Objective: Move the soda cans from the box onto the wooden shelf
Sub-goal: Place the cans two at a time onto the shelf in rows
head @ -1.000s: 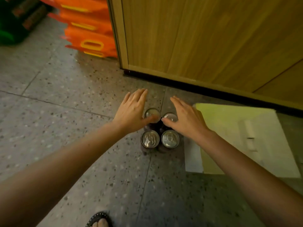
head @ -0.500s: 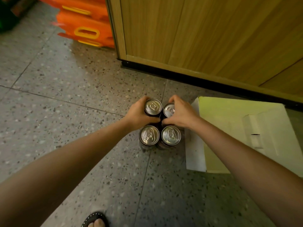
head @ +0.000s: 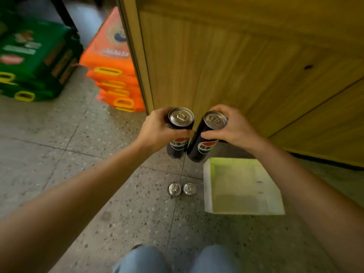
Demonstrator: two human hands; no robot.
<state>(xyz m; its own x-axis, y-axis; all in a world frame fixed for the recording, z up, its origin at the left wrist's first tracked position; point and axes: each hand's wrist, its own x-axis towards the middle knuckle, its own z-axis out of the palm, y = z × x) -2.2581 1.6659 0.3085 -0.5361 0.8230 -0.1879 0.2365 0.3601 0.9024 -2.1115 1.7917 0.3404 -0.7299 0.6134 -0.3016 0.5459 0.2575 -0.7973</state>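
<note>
Black slim soda can (head: 178, 133) being gripped by left hand (head: 157, 129), second black can (head: 206, 138) being gripped by right hand (head: 234, 127), two silver-topped cans (head: 181, 188) being left standing on speckled floor (head: 78, 154) beside open white cardboard box (head: 207, 186)

Your left hand (head: 157, 129) holds one soda can (head: 180, 131) and your right hand (head: 234, 128) holds another can (head: 208, 136), both raised above the floor (head: 59, 154) in front of the wooden cabinet panel (head: 236, 66). The two held cans sit side by side, close together at their lower ends. Below them, nearer you, two more cans (head: 181, 188) stand upright on the floor, touching each other. The open box (head: 242, 186) lies just to their right. A stack of cartons (head: 114, 75) sits left of the cabinet, with another stack (head: 35, 60) farther left. Your knees (head: 177, 259) are at the bottom edge.
</note>
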